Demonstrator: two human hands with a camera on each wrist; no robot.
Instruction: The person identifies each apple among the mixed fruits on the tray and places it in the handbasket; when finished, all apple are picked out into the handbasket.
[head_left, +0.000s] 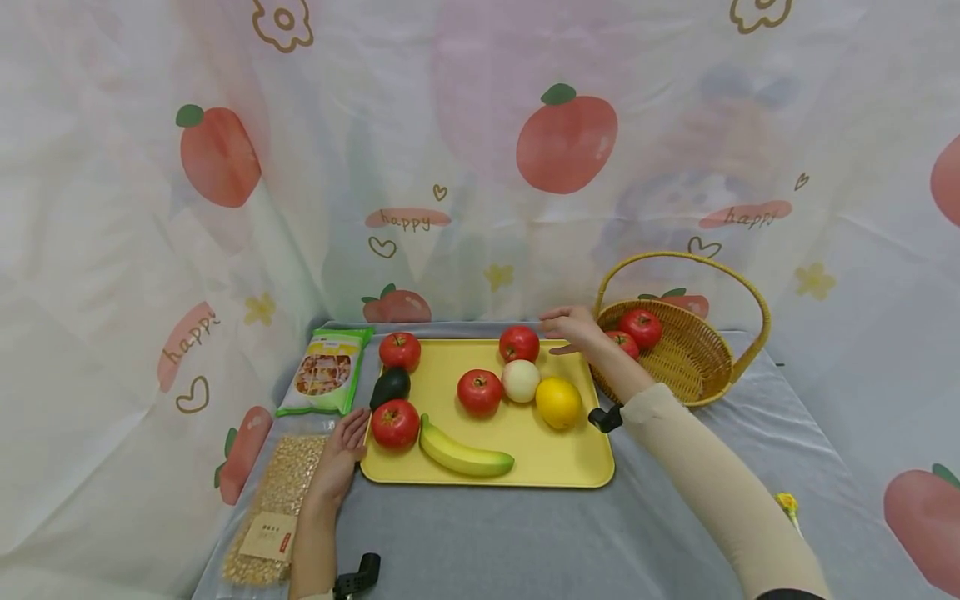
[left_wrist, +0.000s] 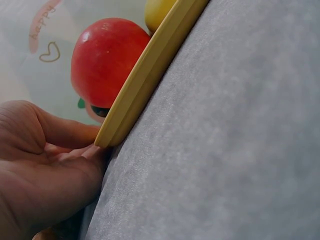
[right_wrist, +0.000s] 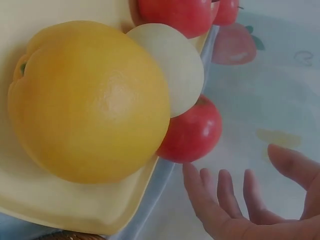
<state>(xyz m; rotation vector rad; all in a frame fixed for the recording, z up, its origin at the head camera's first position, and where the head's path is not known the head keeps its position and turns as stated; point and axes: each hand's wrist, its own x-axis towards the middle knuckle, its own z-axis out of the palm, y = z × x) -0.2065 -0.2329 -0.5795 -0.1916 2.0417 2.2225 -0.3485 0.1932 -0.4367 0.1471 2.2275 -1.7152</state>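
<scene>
A: What is the right hand [head_left: 581, 329] doing?
B: It hangs over the tray's right back corner with its fingers apart and its palm unfilled. The rear-right apple [head_left: 519, 344] is just beside the fingertips; whether they touch it, one cannot tell.

A: And the left hand [head_left: 339, 458]?
B: Its fingers are relaxed and fairly straight, with thumb and fingers meeting the left edge of the yellow tray [head_left: 450, 358]. How firmly they press doesn't show.

A: Where is the tray?
B: Flat on the grey-covered tabletop [head_left: 510, 542], in the middle.

A: What lies on it?
B: Down the left side, a back-left apple [head_left: 400, 352], a dark avocado [head_left: 391, 388] and a front-left apple [head_left: 395, 424]. The banana [head_left: 461, 452] lies along the front. A middle apple [head_left: 480, 393], a pale round fruit [head_left: 521, 381] and a yellow fruit [head_left: 558, 402] sit toward the right, near the rear-right apple.

A: Anything around it?
B: To the right, a tilted wicker basket [head_left: 690, 362] holds two red apples [head_left: 641, 329]. To the left lie a green-edged packet [head_left: 326, 372] and, nearer the person, a clear bag of grains [head_left: 281, 492], partly behind the left forearm.
</scene>
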